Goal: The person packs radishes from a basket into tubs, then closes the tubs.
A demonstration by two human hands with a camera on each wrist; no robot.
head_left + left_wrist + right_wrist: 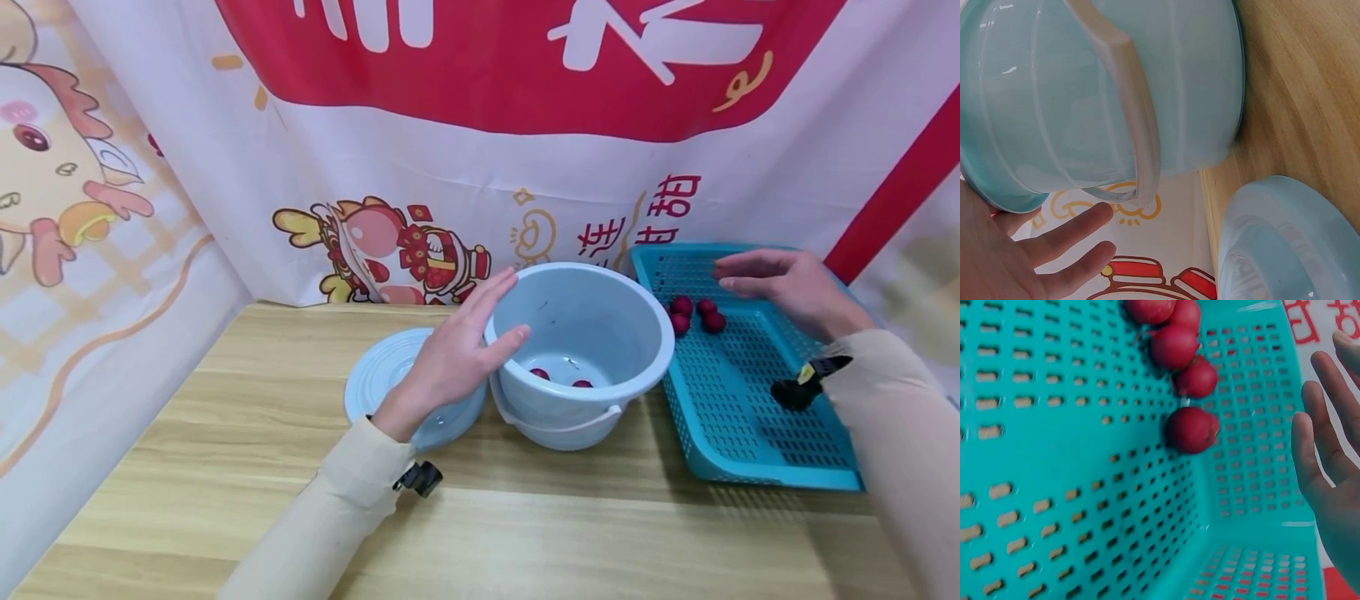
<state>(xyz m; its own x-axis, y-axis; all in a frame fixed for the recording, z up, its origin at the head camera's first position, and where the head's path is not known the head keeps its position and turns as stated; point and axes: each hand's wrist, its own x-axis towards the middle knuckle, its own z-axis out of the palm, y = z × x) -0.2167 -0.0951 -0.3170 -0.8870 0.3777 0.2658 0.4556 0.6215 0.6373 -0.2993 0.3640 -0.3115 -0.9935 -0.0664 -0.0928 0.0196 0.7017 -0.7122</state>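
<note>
With straight fingers, your left hand touches the bucket near the table's back edge. Your right hand, fingers extended, hovers over the basket; red fruits lie near its back-left corner, and 2 show inside the bucket.

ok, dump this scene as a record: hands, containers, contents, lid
left hand: the left hand is at the bucket rim, left side, fingers extended
right hand: the right hand is over the far part of the basket, holding nothing
bucket: blue, upright, uncovered; handle lowered on the near side
bucket contents: two red fruit visible
basket: teal, right of bucket
basket contents: at least four red fruit, clustered toward the far left
lid: blue, on the table, left of bucket
</note>
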